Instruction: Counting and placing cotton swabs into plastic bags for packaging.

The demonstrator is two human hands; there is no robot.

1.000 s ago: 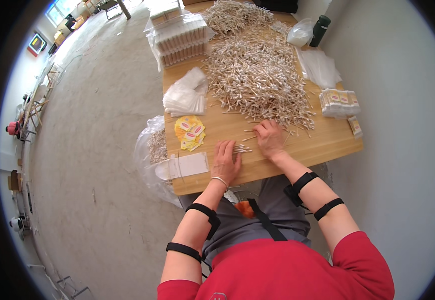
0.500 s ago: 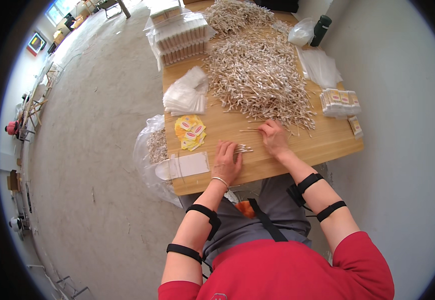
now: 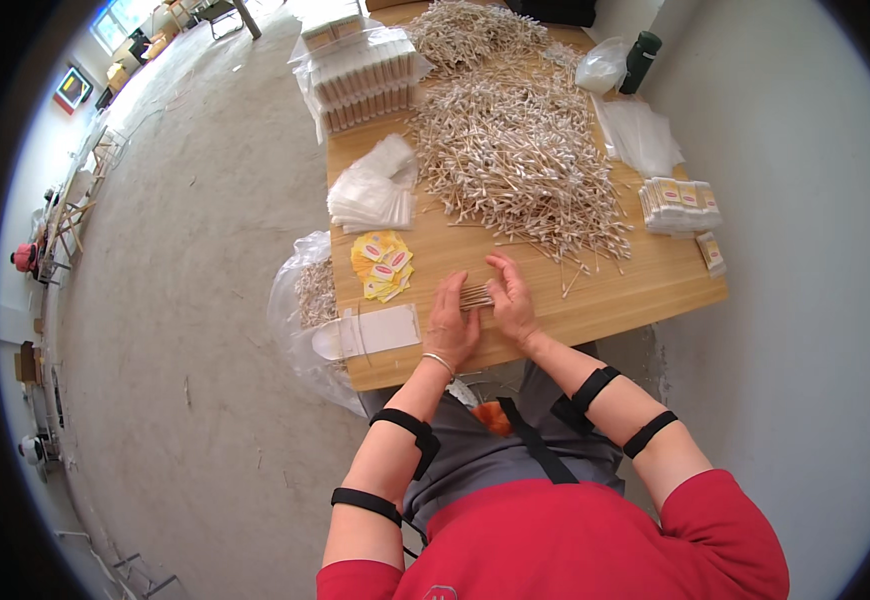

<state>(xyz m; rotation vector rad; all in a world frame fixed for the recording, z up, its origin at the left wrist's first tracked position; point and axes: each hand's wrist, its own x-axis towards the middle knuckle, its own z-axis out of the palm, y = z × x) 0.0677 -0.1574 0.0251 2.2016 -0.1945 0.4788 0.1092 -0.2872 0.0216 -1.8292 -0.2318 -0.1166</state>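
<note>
Between my two hands, a small bundle of cotton swabs [image 3: 475,297] lies sideways, just above the wooden tabletop. My left hand [image 3: 449,322] closes around its left end, hiding the tips there. At the opposite end, my right hand [image 3: 513,307] has its thumb and fingers against the swabs. Just beyond the hands spreads a big heap of loose cotton swabs [image 3: 515,150], with a few strays at its near edge. Left of my left hand are a white flat card-like piece [image 3: 391,328] and a pile of yellow printed cards [image 3: 382,264].
Clear plastic sleeves [image 3: 373,190] and stacked swab packs [image 3: 365,85] stand along the table's left side. On the right are more sleeves [image 3: 641,135], small filled packs [image 3: 680,204] and a dark green bottle [image 3: 641,62]. A plastic bag of swabs [image 3: 313,300] hangs beside the left edge.
My right hand has come left from the heap's near edge to the bundle, bringing in the swabs it held. My left hand has stayed nearly in place.
</note>
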